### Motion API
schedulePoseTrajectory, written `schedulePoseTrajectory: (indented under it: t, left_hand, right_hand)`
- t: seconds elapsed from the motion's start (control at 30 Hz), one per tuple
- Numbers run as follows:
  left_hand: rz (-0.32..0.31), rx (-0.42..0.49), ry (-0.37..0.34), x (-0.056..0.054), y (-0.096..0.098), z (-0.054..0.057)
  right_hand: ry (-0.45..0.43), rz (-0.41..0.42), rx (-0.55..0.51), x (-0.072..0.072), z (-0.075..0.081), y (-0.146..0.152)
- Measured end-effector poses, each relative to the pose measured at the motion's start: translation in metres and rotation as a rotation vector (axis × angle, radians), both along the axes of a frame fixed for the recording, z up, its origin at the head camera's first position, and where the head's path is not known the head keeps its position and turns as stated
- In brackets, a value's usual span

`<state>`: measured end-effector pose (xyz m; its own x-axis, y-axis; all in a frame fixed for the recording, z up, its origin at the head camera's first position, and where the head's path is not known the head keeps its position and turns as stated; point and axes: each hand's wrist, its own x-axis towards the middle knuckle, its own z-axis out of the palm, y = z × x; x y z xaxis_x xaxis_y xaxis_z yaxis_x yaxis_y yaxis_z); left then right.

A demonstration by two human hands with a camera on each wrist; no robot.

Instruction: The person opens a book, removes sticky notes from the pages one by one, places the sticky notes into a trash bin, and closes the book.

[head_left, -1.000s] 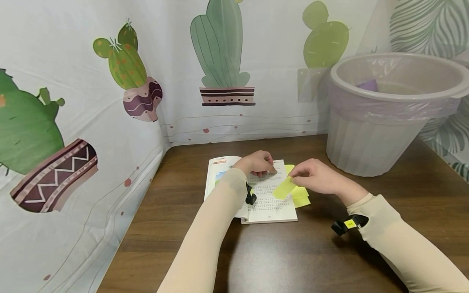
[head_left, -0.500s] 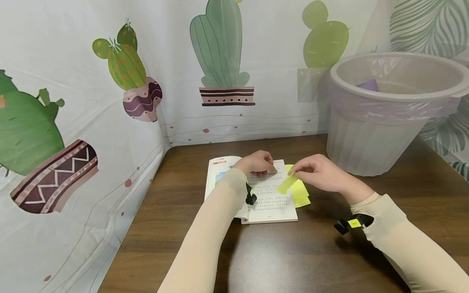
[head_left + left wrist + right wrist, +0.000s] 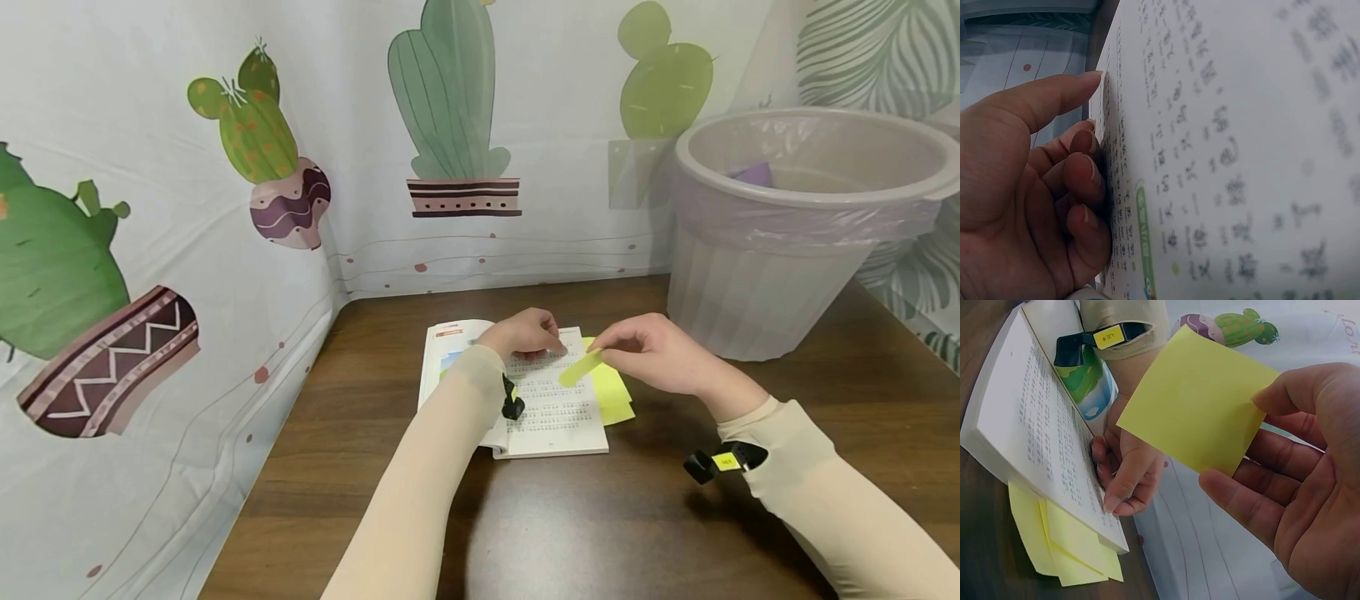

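Observation:
An open book with printed text lies on the table. Resting on its right-hand page is my left hand, fingers loosely bent; in the left wrist view its fingertips touch the paper. My right hand is raised just right of the book and pinches a yellow sticky note by one corner between thumb and fingers. In the head view this note hangs tilted over the page's right side. Several more yellow sticky notes stick out from the book's right edge.
A grey waste bin with a translucent liner stands at the back right; a purple thing shows inside. Behind the brown table hangs a white cloth printed with cacti.
My right hand has moved slightly to the right and away from me, and the pinched sticky note has tilted, looking narrower. The left hand and book have stayed put.

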<state>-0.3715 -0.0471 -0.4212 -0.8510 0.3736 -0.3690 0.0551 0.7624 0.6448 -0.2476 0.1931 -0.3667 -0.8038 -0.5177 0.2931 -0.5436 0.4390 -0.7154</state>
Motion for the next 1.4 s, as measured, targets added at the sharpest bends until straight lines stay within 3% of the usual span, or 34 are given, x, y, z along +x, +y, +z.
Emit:
schedulePoseTrajectory:
  t: [0.63, 1.0, 1.4]
  left_hand:
    - [0.011, 0.041, -0.028, 0.001, -0.002, 0.0]
    - [-0.005, 0.003, 0.022, 0.001, -0.001, -0.002]
    - [-0.005, 0.03, -0.006, 0.004, -0.002, 0.002]
  right_hand:
    - [0.086, 0.018, -0.011, 0.003, 0.021, -0.006]
    - [0.147, 0.031, -0.015, -0.001, 0.059, 0.005]
    - [0.279, -0.097, 0.137, -0.001, 0.109, 0.035]
